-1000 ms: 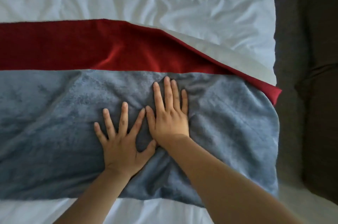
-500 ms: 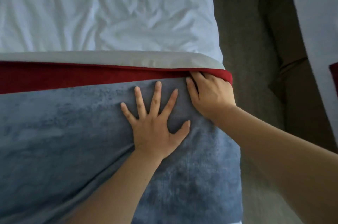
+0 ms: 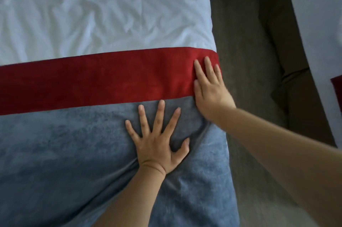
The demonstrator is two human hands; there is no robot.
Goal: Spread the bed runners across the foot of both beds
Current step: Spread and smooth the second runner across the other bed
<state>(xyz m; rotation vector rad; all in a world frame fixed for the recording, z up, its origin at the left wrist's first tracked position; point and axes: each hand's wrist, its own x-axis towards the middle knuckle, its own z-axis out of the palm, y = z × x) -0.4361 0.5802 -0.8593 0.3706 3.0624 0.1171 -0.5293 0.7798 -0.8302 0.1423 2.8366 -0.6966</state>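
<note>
A bed runner with a red band (image 3: 96, 82) and a wider grey-blue plush band (image 3: 61, 162) lies across the bed with its white creased sheet (image 3: 103, 8). The red band lies flat and reaches the bed's right edge. My left hand (image 3: 159, 143) presses flat on the grey-blue band, fingers spread wide. My right hand (image 3: 211, 89) lies flat with straight fingers on the red band's right end, at the mattress edge. A second bed (image 3: 318, 28) shows at the far right, with a dark red bit of runner (image 3: 337, 93) at the frame edge.
A dark carpeted gap (image 3: 246, 71) runs between the two beds. A brown piece of furniture or floor strip (image 3: 292, 82) lies along the second bed. The runner's grey-blue band hangs over the right mattress edge near my right forearm.
The folded-over red band with its white underside has been flipped flat. My right hand has let go of that edge and now lies flat on it. My left hand stays pressed on the grey-blue band.
</note>
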